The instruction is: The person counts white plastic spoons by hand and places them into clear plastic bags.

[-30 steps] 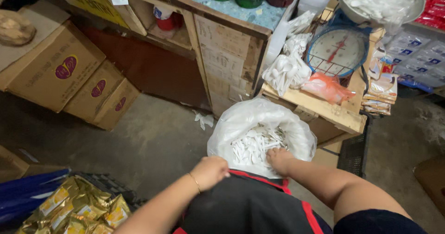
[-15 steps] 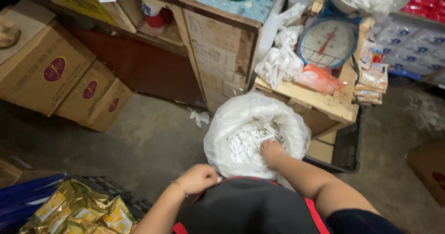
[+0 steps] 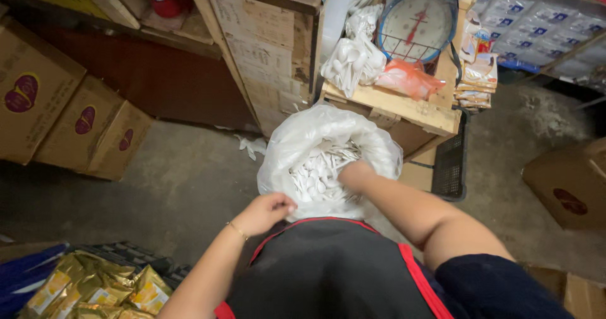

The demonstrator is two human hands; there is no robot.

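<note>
A large white plastic bag (image 3: 297,139) stands open on the floor in front of me, full of white plastic spoons (image 3: 315,170). My left hand (image 3: 265,210) grips the bag's near rim with closed fingers. My right hand (image 3: 355,175) reaches down into the bag among the spoons; its fingers are buried, so whether it holds any is hidden. My black and red apron fills the lower middle of the view.
A wooden stand (image 3: 394,107) behind the bag carries a dial scale (image 3: 416,25), a small bag of spoons (image 3: 350,63) and an orange packet (image 3: 410,79). Cardboard boxes (image 3: 82,126) sit left, another box (image 3: 568,180) right, gold packets (image 3: 95,290) lower left.
My right hand has pushed deeper into the bag of spoons. My left hand stays on the bag's rim. The view has shifted closer to the bag.
</note>
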